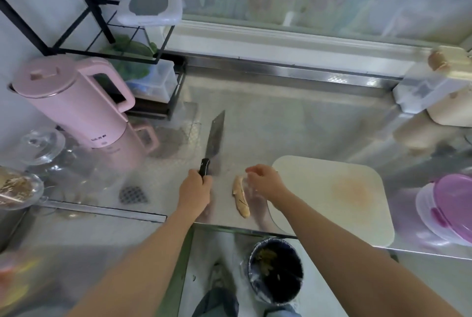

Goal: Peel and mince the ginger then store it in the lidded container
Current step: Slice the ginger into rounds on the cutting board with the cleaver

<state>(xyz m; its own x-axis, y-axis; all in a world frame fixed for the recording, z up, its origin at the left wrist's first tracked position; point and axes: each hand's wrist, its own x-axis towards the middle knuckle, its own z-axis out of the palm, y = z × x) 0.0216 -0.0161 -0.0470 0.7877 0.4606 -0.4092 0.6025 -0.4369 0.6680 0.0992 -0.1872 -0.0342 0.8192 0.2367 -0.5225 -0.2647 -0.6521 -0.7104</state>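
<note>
A long piece of ginger (240, 197) lies on the steel counter near its front edge, just left of the white cutting board (332, 196). My left hand (195, 187) grips the black handle of a cleaver (214, 141), whose blade points away over the counter. My right hand (265, 181) hovers right beside the ginger with fingers loosely curled; whether it touches the ginger is unclear. A container with a purple lid (447, 208) sits at the right edge.
A pink kettle (74, 102) stands at the left by a black wire rack (84, 18) carrying a lidded box. Glass lids and a sink drain (132, 195) lie at the left. A bin with scraps (277, 276) stands on the floor below. A cream appliance (444, 87) occupies the far right.
</note>
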